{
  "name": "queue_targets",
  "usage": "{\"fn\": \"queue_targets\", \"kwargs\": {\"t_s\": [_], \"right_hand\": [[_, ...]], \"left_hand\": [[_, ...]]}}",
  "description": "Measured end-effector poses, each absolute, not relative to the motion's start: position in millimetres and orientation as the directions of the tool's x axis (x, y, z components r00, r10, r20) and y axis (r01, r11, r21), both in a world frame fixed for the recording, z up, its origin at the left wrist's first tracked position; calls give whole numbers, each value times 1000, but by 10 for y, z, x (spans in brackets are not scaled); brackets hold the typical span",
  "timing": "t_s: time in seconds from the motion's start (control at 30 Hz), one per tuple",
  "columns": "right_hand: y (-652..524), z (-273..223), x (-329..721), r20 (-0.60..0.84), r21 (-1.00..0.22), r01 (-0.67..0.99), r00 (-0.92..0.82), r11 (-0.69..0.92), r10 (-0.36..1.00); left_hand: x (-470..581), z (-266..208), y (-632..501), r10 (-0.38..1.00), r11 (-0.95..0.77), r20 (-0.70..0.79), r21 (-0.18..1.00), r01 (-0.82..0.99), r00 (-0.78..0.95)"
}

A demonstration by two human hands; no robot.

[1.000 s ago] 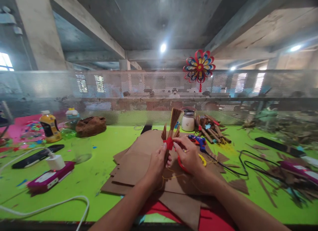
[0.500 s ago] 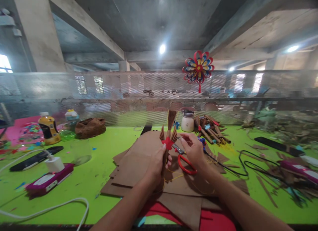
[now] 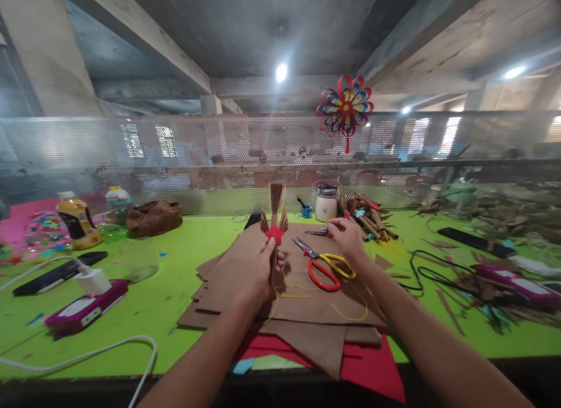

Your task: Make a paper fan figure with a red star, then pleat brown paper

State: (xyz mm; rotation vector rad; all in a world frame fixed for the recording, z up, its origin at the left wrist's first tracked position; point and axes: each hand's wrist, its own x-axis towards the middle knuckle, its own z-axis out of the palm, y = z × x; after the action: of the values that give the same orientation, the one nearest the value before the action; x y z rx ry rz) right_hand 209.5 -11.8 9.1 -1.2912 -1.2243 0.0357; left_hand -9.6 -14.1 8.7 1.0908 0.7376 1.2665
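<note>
My left hand is closed around the stem of a brown pleated-paper figure, held upright. Its upper fan is edged in yellow, with a red paper star at the front by my thumb. Yellow thread trails beneath it over the brown paper sheets. My right hand has its fingers closed at the handle end of a small pointed metal tool, low over the sheets; the handle is mostly hidden. Close by lie scissors with one red and one yellow handle, blades apart.
Rolled brown paper pieces, a lidded jar and a small blue pot stand behind. At left are a bottle, a clear cup and a purple power strip. A black cable runs at right. Red paper lies at the front.
The paper figure and my left hand appear farther left in view. My right hand has come away from the scissors, whose yellow handle now shows. The whole view has shifted slightly.
</note>
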Motion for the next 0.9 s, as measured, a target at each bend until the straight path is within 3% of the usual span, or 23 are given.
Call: {"fn": "queue_targets", "kwargs": {"t_s": [0.13,0.27,0.6,0.8,0.9], "right_hand": [[-59,52,2225,597,-777,540,470,323,650],[-77,21,2089,577,-778,529,389,339,718],[-236,-2,1701,605,-594,671,8,444,796],[-267,39,1599,584,-672,564,4,481,812],[-257,2,1535,620,-648,576,19,498,785]], "left_hand": [[-138,120,-103,982,-30,101,920,-390,162],[-141,117,-107,973,-31,114,925,-378,199],[-72,73,-199,947,16,57,975,-223,318],[-77,-74,-107,952,-17,70,984,-176,297],[-78,-127,-34,964,-17,72,977,-213,254]]}}
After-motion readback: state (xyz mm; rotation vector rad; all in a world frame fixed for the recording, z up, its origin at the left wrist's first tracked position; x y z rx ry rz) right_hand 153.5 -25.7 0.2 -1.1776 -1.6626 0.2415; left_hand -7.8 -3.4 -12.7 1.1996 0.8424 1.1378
